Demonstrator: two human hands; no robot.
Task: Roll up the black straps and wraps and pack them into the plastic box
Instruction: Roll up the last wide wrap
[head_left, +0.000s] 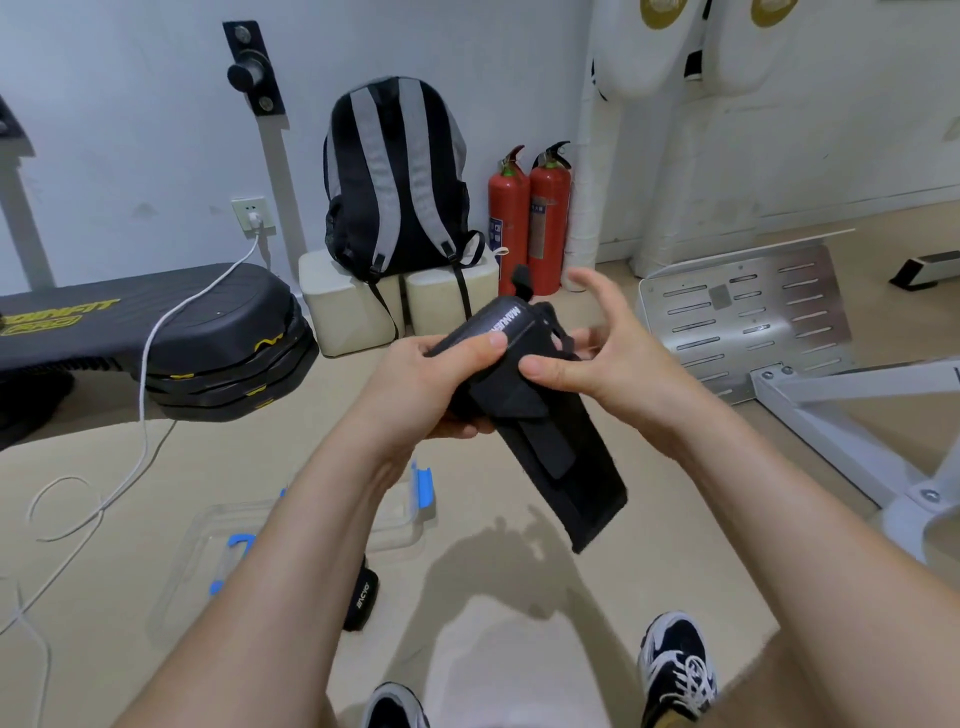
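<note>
My left hand (441, 384) grips the rolled end of a black wrap (524, 395) with white lettering, thumb on top. The wrap's flat tail hangs down to the right toward the floor. My right hand (597, 353) pinches the wrap beside the roll, thumb on the near side and the upper fingers spread. A clear plastic box (208, 551) with blue latches sits on the floor under my left forearm. A rolled black strap (361, 597) lies by the box's near right corner; whether it is inside I cannot tell.
A black stepper (197, 332) and a white charging cable (140, 395) lie at the left. A black and grey backpack (395, 176) sits on white blocks, with two red fire extinguishers (530, 218) beside it. A metal machine frame (779, 353) is at the right. My shoes (675, 670) are below.
</note>
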